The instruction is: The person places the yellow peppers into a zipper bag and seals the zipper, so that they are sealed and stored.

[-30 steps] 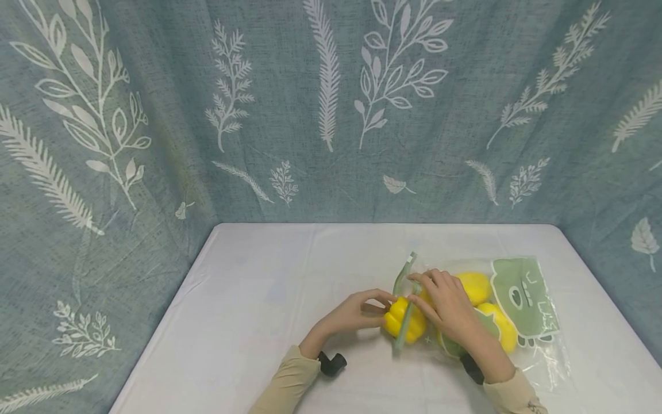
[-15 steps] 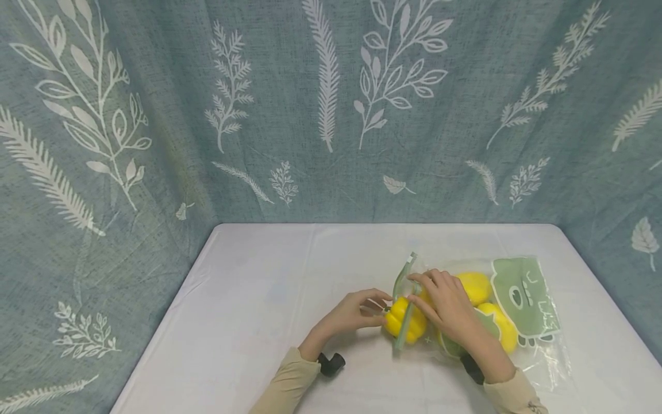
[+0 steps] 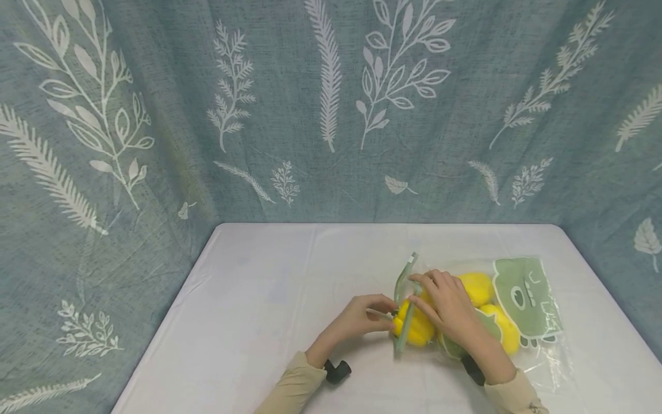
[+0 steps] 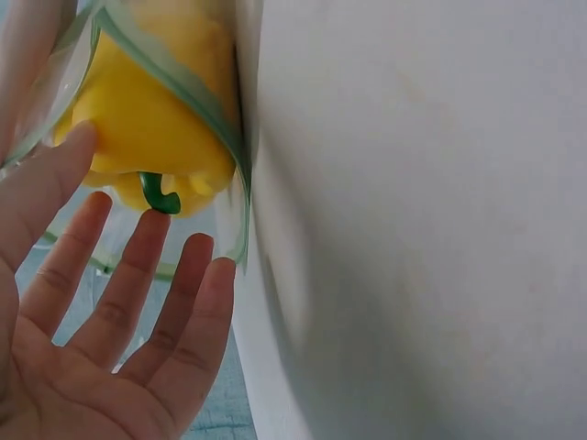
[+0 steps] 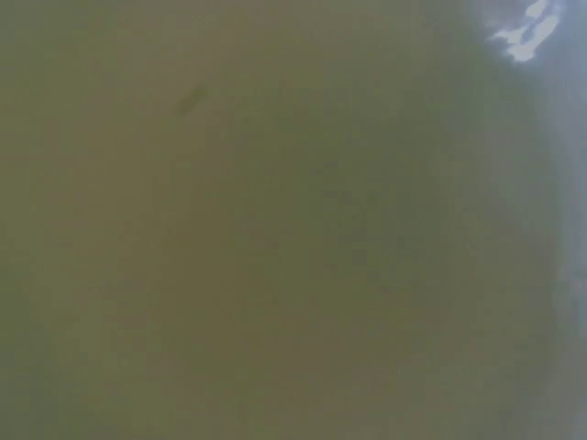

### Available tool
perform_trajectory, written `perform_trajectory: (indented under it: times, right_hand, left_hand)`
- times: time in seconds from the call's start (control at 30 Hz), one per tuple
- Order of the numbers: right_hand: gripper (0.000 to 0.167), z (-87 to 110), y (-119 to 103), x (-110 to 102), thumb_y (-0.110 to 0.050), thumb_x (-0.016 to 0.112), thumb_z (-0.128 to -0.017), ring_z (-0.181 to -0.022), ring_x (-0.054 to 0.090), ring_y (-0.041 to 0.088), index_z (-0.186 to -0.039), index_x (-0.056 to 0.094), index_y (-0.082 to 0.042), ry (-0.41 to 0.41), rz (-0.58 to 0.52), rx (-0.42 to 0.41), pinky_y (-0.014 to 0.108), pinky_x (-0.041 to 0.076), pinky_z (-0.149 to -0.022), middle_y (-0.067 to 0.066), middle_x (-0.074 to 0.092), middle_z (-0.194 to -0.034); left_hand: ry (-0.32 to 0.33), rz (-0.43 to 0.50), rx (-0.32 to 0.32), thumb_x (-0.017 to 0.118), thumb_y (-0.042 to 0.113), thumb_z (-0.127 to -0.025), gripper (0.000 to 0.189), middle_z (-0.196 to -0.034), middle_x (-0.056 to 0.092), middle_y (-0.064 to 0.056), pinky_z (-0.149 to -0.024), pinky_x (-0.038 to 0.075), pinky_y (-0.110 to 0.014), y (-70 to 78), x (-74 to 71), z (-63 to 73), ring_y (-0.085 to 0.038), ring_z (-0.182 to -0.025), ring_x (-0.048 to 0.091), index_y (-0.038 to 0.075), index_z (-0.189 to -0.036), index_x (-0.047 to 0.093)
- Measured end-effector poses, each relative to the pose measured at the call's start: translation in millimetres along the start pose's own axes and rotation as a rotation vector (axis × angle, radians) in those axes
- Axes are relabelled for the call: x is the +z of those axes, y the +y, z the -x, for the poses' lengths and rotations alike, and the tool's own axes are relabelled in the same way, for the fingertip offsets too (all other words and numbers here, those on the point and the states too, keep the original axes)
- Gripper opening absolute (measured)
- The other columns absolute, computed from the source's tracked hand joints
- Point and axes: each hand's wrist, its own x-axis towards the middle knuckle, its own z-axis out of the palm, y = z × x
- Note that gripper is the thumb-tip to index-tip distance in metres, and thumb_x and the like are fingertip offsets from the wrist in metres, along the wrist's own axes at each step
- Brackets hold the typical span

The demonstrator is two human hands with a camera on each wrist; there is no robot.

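A yellow bell pepper (image 3: 420, 330) lies in the mouth of a clear zip bag (image 3: 532, 310) with green print. My left hand (image 3: 359, 317) is at its stem end. In the left wrist view the thumb touches the pepper's side, and the other fingers reach out loosely near the green stem (image 4: 160, 193). With thumb and fingers, my right hand (image 3: 450, 305) pinches the bag's upper edge by the green zip strip (image 3: 405, 328). Further inside the bag are more yellow items (image 3: 477, 288), partly hidden by the hand and print. The right wrist view is a blur.
A white cloth covers the table (image 3: 269, 287). Behind it and along the sides hangs a blue-green curtain (image 3: 289, 103) with white leaf patterns. The bag lies at the table's right side.
My left hand has moved slightly right, and the pepper has shifted right, deeper into the bag's mouth. The right hand keeps its place on the bag's edge.
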Motion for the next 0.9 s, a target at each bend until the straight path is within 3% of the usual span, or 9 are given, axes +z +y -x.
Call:
perform_trajectory:
  times: [0.13,0.4,0.7,0.9]
  right_hand:
    - [0.038,-0.2,-0.6,-0.2,-0.035,0.062,-0.087,-0.082,0.044,0.014,-0.121,0.055,-0.019,0.009,0.002,0.001,0.032,0.036,-0.073,-0.001,0.052,-0.099]
    - [0.038,-0.5,-0.8,0.0,-0.035,0.061,-0.088,-0.082,0.045,0.016,-0.121,0.055,-0.019,0.010,0.011,0.000,0.033,0.037,-0.073,0.000,0.052,-0.099]
    - [0.038,-1.3,-1.3,0.2,-0.036,0.061,-0.088,-0.084,0.046,0.017,-0.121,0.055,-0.018,0.013,0.015,0.009,0.033,0.037,-0.073,0.001,0.053,-0.099]
    - [0.037,-2.2,-1.3,0.3,-0.036,0.060,-0.088,-0.083,0.046,0.017,-0.121,0.055,-0.018,0.017,0.022,0.011,0.032,0.037,-0.071,0.001,0.053,-0.099]
  left_hand:
    - [0.006,0.002,-0.004,0.074,0.011,-0.078,0.035,-0.114,0.064,-0.010,-0.083,0.053,-0.024,1.6,3.5,0.2,-0.031,-0.107,0.059,0.006,-0.111,0.064]
    - [-0.005,0.001,0.018,0.072,0.016,-0.080,0.032,-0.112,0.065,-0.005,-0.082,0.052,-0.020,-4.0,6.0,-0.5,-0.023,-0.106,0.061,0.010,-0.110,0.065]
    - [-0.062,-0.031,0.053,0.061,0.024,-0.090,0.030,-0.114,0.065,-0.005,-0.085,0.050,-0.019,-4.0,3.4,-0.1,-0.009,-0.102,0.060,0.009,-0.116,0.062]
    - [-0.087,-0.006,0.032,0.060,0.023,-0.091,0.029,-0.114,0.065,-0.005,-0.086,0.050,-0.020,-3.1,2.8,-0.2,-0.012,-0.104,0.060,0.011,-0.118,0.060]
